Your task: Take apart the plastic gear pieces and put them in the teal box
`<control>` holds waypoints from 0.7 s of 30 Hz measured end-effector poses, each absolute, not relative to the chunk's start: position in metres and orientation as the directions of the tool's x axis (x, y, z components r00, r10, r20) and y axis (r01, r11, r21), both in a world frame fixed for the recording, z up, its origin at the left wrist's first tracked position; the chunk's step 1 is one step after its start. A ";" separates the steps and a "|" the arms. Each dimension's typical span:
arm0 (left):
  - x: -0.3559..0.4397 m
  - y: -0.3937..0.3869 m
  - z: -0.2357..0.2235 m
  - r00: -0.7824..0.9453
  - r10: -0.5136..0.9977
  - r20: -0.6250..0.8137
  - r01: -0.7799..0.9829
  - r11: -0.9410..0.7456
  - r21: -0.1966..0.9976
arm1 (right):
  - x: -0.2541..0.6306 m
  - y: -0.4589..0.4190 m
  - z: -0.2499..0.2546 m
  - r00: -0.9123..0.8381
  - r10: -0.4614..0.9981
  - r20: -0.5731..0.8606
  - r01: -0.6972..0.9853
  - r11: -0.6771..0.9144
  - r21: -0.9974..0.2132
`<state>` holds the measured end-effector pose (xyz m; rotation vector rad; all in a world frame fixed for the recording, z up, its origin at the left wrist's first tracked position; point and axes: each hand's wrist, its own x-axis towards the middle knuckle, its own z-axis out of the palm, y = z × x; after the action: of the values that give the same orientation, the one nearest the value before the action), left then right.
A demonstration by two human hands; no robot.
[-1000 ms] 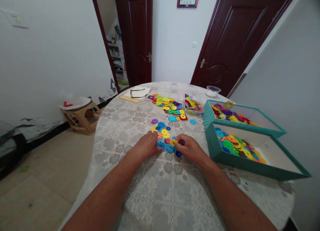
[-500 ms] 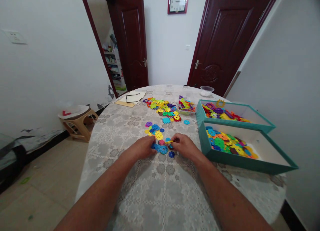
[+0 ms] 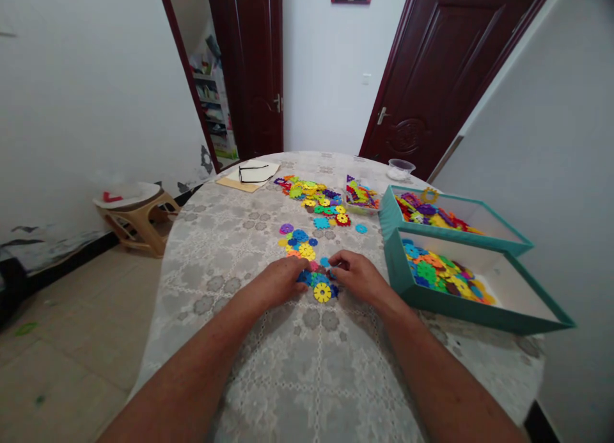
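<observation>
Notched plastic snowflake discs lie in a small group between my hands on the table. My left hand [image 3: 286, 280] is closed at the left side of the group, its fingers on a blue disc [image 3: 304, 277]. From the right, my right hand [image 3: 355, 275] reaches in with thumb and fingertips together; what they pinch is too small to make out. A yellow disc [image 3: 322, 293] lies at the near side of the group, beside a dark blue disc [image 3: 334, 292] partly hidden by my right hand. Just beyond are a red-pink disc [image 3: 313, 265] and a light blue disc [image 3: 325, 262].
More discs, including a purple disc [image 3: 286, 229], lie just beyond my hands. Farther back are a colourful pile [image 3: 309, 190], a clear tub of pieces [image 3: 362, 208] and glasses [image 3: 255, 173] on paper. Two teal boxes [image 3: 472, 312] of pieces stand at right.
My right hand has let go of the yellow disc, which now lies at the near side of the group. The view has tilted down slightly.
</observation>
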<state>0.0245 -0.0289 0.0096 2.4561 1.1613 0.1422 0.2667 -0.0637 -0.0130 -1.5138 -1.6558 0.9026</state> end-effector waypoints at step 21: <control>0.016 -0.031 0.016 0.599 0.793 -0.113 0.746 -0.501 0.439 | 0.253 -0.082 -0.008 -0.388 0.913 0.123 0.760 0.393 -0.518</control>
<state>0.0163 -0.0305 0.0156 2.3823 1.2252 0.1420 0.2526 -0.0823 -0.0083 -1.4441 -2.2672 0.5393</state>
